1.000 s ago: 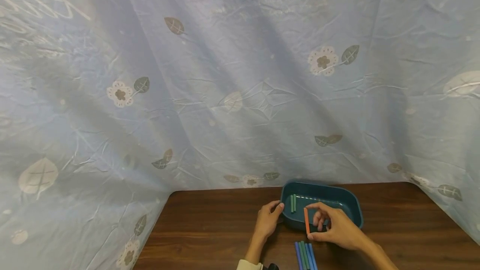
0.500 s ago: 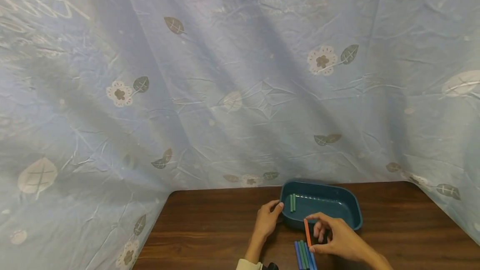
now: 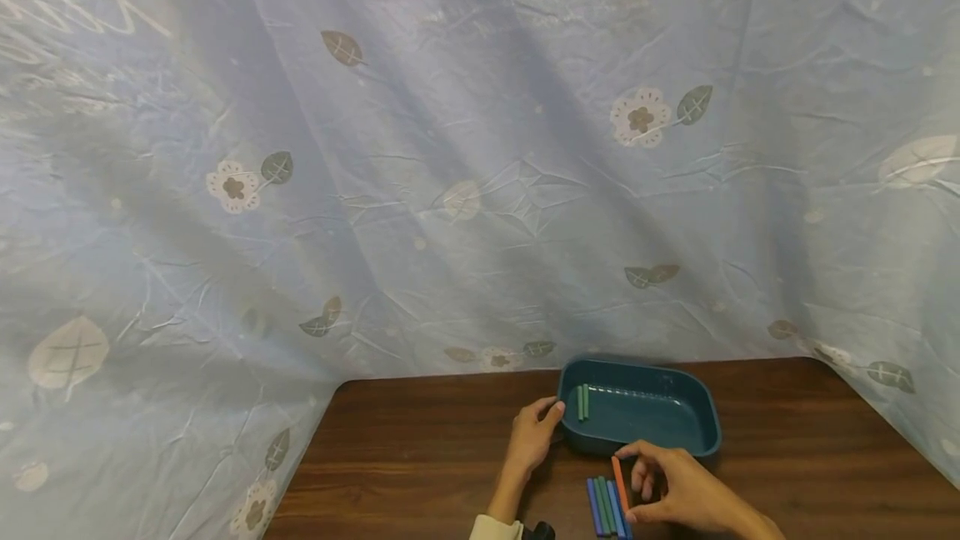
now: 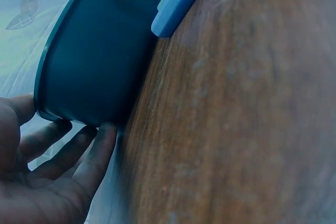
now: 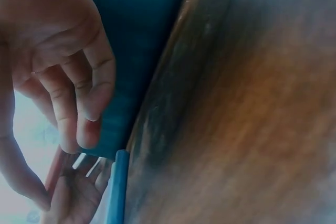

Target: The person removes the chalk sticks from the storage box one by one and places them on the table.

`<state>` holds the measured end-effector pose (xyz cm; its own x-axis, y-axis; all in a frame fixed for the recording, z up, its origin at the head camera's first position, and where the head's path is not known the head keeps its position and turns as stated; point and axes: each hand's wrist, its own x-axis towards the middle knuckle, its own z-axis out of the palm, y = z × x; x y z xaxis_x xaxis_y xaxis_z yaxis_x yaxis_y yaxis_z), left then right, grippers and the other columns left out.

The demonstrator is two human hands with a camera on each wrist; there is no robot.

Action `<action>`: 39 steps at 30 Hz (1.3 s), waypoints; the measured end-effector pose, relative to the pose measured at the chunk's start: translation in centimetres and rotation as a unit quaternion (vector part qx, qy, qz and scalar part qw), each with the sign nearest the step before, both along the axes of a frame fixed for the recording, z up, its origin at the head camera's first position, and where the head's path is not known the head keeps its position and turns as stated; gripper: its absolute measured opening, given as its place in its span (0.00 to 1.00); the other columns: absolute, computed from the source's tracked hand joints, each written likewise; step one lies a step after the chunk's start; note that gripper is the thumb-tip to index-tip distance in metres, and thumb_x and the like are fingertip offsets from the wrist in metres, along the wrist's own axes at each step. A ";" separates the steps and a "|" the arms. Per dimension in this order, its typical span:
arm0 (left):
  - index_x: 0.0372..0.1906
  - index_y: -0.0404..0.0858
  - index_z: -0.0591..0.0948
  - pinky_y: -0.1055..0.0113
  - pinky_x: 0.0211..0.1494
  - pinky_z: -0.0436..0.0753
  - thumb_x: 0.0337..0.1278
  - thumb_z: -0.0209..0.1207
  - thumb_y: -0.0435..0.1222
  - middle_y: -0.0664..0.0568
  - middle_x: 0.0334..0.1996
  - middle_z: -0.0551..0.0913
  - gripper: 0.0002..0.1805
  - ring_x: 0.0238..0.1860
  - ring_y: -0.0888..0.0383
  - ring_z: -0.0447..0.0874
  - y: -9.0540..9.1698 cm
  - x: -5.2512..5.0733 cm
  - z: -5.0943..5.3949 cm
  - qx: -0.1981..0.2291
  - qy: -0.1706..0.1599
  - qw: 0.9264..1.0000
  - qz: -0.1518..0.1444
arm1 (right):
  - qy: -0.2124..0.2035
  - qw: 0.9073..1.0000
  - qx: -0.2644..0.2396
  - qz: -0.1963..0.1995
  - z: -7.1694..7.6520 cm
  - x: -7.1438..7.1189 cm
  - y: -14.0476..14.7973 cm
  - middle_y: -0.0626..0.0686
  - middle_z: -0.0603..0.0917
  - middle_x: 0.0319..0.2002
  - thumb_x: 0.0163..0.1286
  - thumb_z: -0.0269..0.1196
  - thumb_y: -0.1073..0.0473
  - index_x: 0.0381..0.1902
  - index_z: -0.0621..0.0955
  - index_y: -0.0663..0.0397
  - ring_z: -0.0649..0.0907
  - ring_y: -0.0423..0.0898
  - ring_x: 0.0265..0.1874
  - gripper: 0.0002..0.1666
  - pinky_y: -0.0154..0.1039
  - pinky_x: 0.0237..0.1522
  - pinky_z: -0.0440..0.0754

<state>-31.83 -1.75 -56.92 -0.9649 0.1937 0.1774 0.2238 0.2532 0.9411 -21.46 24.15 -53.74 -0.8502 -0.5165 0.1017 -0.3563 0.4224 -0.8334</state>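
My right hand pinches a thin orange stick lengthwise between thumb and forefinger. It holds the stick at the right of a row of blue, green and purple sticks on the table; whether the stick touches the row is unclear. Behind the row stands a dark teal rectangular tub, with two green sticks lying side by side at its left end. My left hand touches the tub's left end. In the left wrist view, its fairly straight fingers rest against the tub's outer wall.
The wooden table runs back to a pale blue patterned cloth, which hangs close behind the tub. In the right wrist view, a blue stick lies on the tabletop near the tub.
My right hand has come down and toward the table's near side with the orange stick, from the tub's front rim to beside the row. The left hand stays on the tub.
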 end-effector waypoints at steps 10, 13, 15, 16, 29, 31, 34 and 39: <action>0.62 0.31 0.86 0.59 0.56 0.90 0.79 0.60 0.46 0.41 0.56 0.91 0.23 0.54 0.52 0.90 -0.1 0.0 0.0 0.009 -0.005 1.000 -0.009 | -0.040 0.999 0.006 0.002 -1.0 0.2 0.6 0.49 0.85 0.38 0.64 0.79 0.55 0.67 0.77 0.63 0.83 0.37 0.33 0.38 0.34 0.33 0.83; 0.61 0.33 0.87 0.53 0.62 0.88 0.79 0.60 0.47 0.42 0.57 0.91 0.23 0.58 0.49 0.89 -0.1 0.0 0.0 -0.004 0.002 1.000 -0.002 | -0.040 0.999 0.013 0.002 -1.2 0.2 0.8 0.48 0.85 0.38 0.64 0.79 0.55 0.66 0.78 0.62 0.82 0.37 0.33 0.38 0.34 0.33 0.82; 0.61 0.33 0.87 0.49 0.66 0.85 0.79 0.60 0.47 0.43 0.57 0.91 0.23 0.61 0.47 0.88 -0.1 0.0 0.1 -0.012 0.007 1.000 0.004 | -0.037 0.999 0.016 0.005 -1.2 0.3 0.9 0.48 0.85 0.38 0.64 0.80 0.54 0.66 0.78 0.62 0.82 0.37 0.32 0.37 0.34 0.32 0.82; 0.61 0.34 0.87 0.47 0.68 0.83 0.79 0.60 0.47 0.43 0.58 0.91 0.23 0.62 0.46 0.87 -0.1 0.0 0.2 -0.015 0.007 1.000 0.007 | -0.033 0.999 0.018 0.008 -1.3 0.3 0.9 0.48 0.84 0.37 0.64 0.80 0.54 0.65 0.78 0.61 0.82 0.37 0.32 0.37 0.34 0.32 0.82; 0.62 0.32 0.86 0.59 0.58 0.89 0.79 0.60 0.45 0.41 0.56 0.91 0.22 0.55 0.52 0.90 0.0 0.0 -0.1 0.008 -0.006 1.000 -0.003 | -0.017 0.999 0.032 0.025 -1.7 0.4 0.6 0.46 0.84 0.37 0.63 0.79 0.56 0.64 0.79 0.62 0.81 0.34 0.33 0.35 0.32 0.33 0.81; 0.62 0.31 0.86 0.62 0.55 0.90 0.79 0.61 0.45 0.41 0.56 0.91 0.23 0.53 0.53 0.91 0.0 0.1 -0.1 0.015 -0.010 1.000 -0.006 | -0.020 0.999 0.030 0.025 -1.7 0.4 0.6 0.46 0.84 0.37 0.63 0.79 0.56 0.64 0.79 0.63 0.81 0.34 0.32 0.35 0.33 0.32 0.81; 0.62 0.31 0.86 0.60 0.54 0.91 0.79 0.60 0.46 0.40 0.56 0.91 0.23 0.53 0.53 0.91 0.0 0.1 0.0 0.017 -0.012 1.000 -0.010 | -0.024 0.999 0.030 0.026 -1.8 0.3 0.6 0.46 0.84 0.37 0.63 0.79 0.56 0.65 0.79 0.64 0.81 0.34 0.31 0.36 0.33 0.33 0.82; 0.62 0.32 0.86 0.59 0.59 0.89 0.79 0.60 0.46 0.42 0.56 0.91 0.23 0.57 0.52 0.89 -0.1 0.1 0.1 0.005 -0.006 1.000 -0.003 | -0.026 0.999 0.032 0.024 -1.8 0.3 0.7 0.46 0.84 0.37 0.63 0.79 0.56 0.65 0.79 0.63 0.81 0.34 0.31 0.36 0.33 0.32 0.82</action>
